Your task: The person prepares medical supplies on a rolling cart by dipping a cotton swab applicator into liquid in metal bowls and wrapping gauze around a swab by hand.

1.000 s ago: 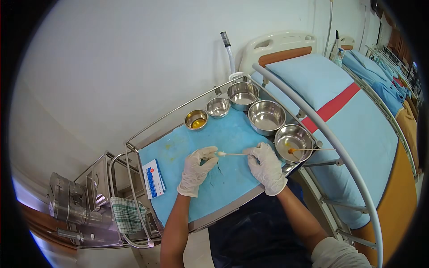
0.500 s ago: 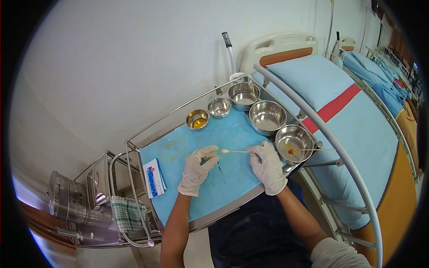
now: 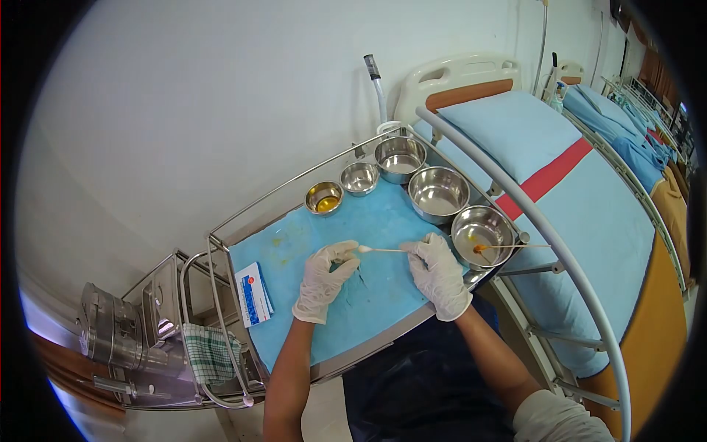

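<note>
My right hand [image 3: 438, 278], in a white glove, pinches the stick of a long cotton swab [image 3: 384, 250] over the blue sheet [image 3: 375, 302]. The swab lies nearly level, its white cotton tip pointing left. My left hand [image 3: 322, 281], also gloved, is at that tip with thumb and forefinger apart; whether a fingertip touches the cotton I cannot tell. Just right of my right hand stands a steel bowl [image 3: 464, 254]. In it rests another swab [image 3: 508, 247], its orange-stained tip inside and its stick reaching over the rim.
Further steel bowls [image 3: 440, 195] line the trolley's back right. A small bowl [image 3: 324, 198] holds amber liquid. A blue-and-white packet [image 3: 252, 295] lies at the left. The trolley rail [image 3: 294, 182] borders the back; a bed rail [image 3: 582, 287] curves along the right. A checked cloth [image 3: 209, 353] hangs at left.
The swab's cotton tip has shifted slightly left, closer to my left fingertips, along with my right hand. The bowls and packet stay in place on the trolley.
</note>
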`<state>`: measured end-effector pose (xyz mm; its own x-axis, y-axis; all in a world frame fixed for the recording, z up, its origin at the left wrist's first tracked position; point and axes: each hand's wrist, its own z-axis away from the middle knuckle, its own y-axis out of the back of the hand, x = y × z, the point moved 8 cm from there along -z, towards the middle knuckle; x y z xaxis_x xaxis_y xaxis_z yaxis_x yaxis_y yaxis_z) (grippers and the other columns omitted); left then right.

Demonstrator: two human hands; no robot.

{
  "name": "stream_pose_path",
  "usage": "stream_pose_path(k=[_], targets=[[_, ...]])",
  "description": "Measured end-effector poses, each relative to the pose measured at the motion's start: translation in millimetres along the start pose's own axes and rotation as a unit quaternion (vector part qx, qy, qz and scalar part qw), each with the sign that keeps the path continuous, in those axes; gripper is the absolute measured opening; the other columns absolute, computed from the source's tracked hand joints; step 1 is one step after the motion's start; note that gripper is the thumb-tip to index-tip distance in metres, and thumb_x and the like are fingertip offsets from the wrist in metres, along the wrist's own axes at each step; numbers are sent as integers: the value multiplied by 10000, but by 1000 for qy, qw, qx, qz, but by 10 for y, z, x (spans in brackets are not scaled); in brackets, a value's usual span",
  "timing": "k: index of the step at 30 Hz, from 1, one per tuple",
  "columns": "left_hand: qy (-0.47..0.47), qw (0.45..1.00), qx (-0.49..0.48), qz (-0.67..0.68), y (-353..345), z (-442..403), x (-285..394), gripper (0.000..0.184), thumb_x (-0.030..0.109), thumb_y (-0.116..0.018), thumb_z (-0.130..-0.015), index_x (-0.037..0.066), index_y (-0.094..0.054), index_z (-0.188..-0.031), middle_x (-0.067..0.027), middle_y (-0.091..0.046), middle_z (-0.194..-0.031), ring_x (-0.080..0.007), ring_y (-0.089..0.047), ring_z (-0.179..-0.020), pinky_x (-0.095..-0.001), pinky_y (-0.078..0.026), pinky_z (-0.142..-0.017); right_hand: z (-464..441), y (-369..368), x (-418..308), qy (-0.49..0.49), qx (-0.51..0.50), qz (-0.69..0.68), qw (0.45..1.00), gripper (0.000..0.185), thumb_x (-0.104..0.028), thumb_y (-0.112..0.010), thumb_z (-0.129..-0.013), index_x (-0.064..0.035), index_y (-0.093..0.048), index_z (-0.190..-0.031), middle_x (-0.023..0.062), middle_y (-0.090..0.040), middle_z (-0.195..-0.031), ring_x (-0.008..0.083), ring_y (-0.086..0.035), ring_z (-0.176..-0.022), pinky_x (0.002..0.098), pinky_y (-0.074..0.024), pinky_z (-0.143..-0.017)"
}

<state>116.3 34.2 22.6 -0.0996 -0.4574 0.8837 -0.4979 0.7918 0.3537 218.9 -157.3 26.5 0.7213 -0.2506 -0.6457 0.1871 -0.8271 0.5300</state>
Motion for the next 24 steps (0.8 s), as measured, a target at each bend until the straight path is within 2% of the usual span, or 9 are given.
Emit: stream_pose_path(k=[6, 10, 16, 24], targets=[[-7, 1000, 1, 2, -3, -3, -6, 343, -10, -725, -816, 7, -692, -1157, -7, -669, -848, -82, -570, -730, -201, -486, -727, 18, 27, 32, -21, 16, 24, 999, 180, -32, -609, -816, -74, -707, -961, 64, -507, -846, 244, -514, -766, 335, -455, -702], [20, 999, 6, 41, 3, -4, -103, 348, 24, -745, -790, 18, -707, -1136, -31, -691, -845, -104, -593, -728, -225, -493, -731, -2, 18, 8, -15, -5, -9, 1000, 160, -33, -607, -812, -72, -700, -937, 62, -506, -848, 241, -514, -769, 333, -453, -699], [15, 1000, 1, 13, 6, -8, -87, 354, 23, -746, -789, 23, -707, -1141, -27, -692, -850, -106, -595, -730, -224, -494, -734, 19, 25, 55, -35, 20, 2, 999, 160, -29, -599, -817, -70, -698, -937, 63, -505, -846, 242, -510, -769, 333, -447, -694], [19, 999, 12, 24, 22, 3, -47, 391, -4, -733, -804, 22, -691, -1191, -11, -673, -841, -92, -569, -730, -207, -478, -732, 30, 14, 79, -24, 15, -28, 999, 179, -35, -599, -830, -67, -700, -974, 61, -497, -847, 230, -504, -776, 324, -440, -697]])
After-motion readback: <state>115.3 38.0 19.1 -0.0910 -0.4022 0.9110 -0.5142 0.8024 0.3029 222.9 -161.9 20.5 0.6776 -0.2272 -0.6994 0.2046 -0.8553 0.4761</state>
